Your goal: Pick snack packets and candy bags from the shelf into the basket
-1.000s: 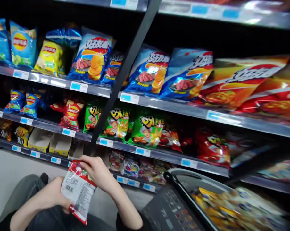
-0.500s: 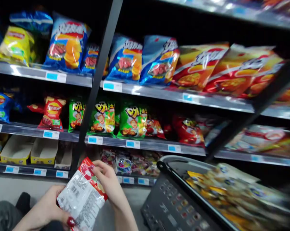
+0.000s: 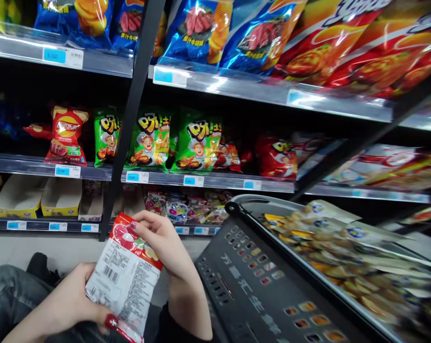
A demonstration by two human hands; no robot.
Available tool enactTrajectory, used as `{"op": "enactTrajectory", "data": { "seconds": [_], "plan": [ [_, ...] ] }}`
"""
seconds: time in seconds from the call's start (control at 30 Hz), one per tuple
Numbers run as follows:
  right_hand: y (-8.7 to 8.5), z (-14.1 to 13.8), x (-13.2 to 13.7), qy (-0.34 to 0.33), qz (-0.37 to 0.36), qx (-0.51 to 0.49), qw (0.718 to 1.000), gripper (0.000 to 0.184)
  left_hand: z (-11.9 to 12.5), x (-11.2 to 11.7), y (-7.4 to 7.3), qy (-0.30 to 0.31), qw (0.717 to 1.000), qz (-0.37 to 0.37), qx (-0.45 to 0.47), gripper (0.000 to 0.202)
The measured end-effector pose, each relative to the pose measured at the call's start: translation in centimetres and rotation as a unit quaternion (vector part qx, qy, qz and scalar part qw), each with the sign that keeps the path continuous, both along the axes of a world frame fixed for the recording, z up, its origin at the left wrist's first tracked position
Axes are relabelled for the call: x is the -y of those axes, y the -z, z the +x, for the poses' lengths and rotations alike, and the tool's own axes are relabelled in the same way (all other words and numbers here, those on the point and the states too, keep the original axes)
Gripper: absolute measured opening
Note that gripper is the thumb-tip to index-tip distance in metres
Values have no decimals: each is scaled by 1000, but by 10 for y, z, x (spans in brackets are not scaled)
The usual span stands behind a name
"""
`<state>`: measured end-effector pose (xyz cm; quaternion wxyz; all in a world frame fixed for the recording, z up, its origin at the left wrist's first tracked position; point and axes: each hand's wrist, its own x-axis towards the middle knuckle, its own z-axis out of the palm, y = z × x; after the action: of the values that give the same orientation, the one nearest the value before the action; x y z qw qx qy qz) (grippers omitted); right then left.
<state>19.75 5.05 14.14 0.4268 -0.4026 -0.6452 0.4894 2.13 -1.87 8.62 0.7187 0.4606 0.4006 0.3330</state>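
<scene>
Both my hands hold one small snack packet, white with red ends, its printed back and barcode turned up toward me. My left hand grips its lower left edge, thumb with a red nail pressed on the bottom corner. My right hand closes on the top right corner, fingers curled over the red end. A dark shopping basket hangs off my right forearm, packed with several yellow snack bags.
Snack shelves fill the view ahead: blue and orange crisp bags on top, green bags and a red bag below, yellow cartons low left. A black upright post divides the shelves. My knee in jeans shows bottom left.
The view has dropped and closed in on the shelves. The packet has shifted slightly right and tilted; both hands kept their hold. The basket looms nearer.
</scene>
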Motion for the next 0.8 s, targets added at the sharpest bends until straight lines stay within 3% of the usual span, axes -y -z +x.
{"op": "enactTrajectory", "data": {
  "seconds": [0.1,0.17,0.23,0.3,0.43,0.5,0.63,0.7,0.8],
  "plan": [
    [-1,1,5,-13,33,-7,999,19,-8,-3,7,105,991,-15,85,49],
    [1,0,7,-26,70,-25,997,24,-10,-4,14,209,957,-77,186,76],
    [6,0,7,-54,101,-54,992,32,-5,-5,23,262,914,-158,267,95],
    [12,0,4,-105,114,-89,984,39,4,-3,32,241,901,-202,298,90],
    [18,8,-2,-198,176,-150,953,47,19,-1,48,160,927,-184,285,49],
    [16,15,-3,-213,222,-149,940,48,18,-1,47,132,939,-163,272,49],
    [8,27,0,-133,237,-131,954,42,10,2,23,102,976,-74,177,58],
    [6,30,2,-84,203,-114,969,37,6,5,7,80,988,-48,121,52],
    [3,28,3,-19,113,-114,987,26,3,9,-11,-18,999,1,40,44]
  ]
}}
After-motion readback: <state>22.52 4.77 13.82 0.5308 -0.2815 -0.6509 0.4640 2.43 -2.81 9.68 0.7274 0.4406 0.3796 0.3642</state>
